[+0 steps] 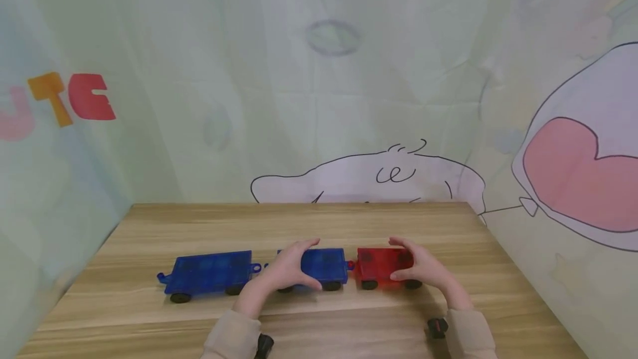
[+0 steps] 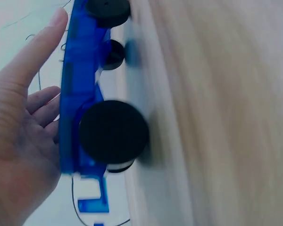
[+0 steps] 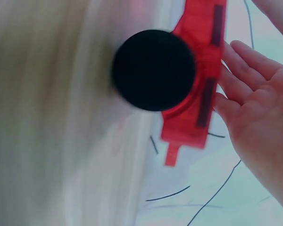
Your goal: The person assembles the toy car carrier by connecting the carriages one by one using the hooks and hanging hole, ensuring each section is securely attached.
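A translucent blue toy train car [image 1: 325,263] with black wheels stands on the wooden table, its end meeting the coupling of a red toy train car [image 1: 379,263]. My left hand [image 1: 287,270] arches over the left part of this blue car, thumb and fingers spread apart. In the left wrist view the thumb is straight beside the blue car [image 2: 78,94], and the fingertips are partly hidden behind it. Over the right end of the red car sits my right hand [image 1: 423,267], its fingers loosely extended. The right wrist view shows those fingers partly behind the red car [image 3: 198,80]; contact is unclear.
Another, longer blue toy train car [image 1: 211,271] stands at the left, its loop near the middle car's hook. The table [image 1: 299,218] ends at a curtain [image 1: 279,93] printed with cartoon shapes. Black straps with small devices show at both wrists.
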The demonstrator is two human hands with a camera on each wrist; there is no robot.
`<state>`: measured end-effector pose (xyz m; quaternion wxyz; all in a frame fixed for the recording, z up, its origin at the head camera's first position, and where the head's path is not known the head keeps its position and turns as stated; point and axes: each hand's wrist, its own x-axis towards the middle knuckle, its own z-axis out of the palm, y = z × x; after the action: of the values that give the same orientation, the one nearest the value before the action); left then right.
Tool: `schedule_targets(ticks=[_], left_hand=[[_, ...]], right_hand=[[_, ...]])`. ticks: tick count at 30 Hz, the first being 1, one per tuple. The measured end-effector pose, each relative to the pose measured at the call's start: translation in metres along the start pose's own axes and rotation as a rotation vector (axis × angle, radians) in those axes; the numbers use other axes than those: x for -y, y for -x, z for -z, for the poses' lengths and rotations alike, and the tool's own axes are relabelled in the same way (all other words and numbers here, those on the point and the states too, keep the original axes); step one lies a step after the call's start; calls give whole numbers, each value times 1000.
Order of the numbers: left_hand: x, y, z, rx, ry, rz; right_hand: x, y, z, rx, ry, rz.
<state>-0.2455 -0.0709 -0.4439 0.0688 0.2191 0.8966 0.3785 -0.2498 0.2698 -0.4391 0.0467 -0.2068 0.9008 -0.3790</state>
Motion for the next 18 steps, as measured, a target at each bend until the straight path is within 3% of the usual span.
schedule_targets(ticks=[6,12,18], left_hand=[[7,8,10,-101,84,51],[19,20,22,-204,68,23],[32,34,38,-230,48,34]], right_hand=[[21,-6,-5,-19,-56,-46],[38,-16,-19,-124,-66,-34],[53,-28,-44,-208,-115,-30]])
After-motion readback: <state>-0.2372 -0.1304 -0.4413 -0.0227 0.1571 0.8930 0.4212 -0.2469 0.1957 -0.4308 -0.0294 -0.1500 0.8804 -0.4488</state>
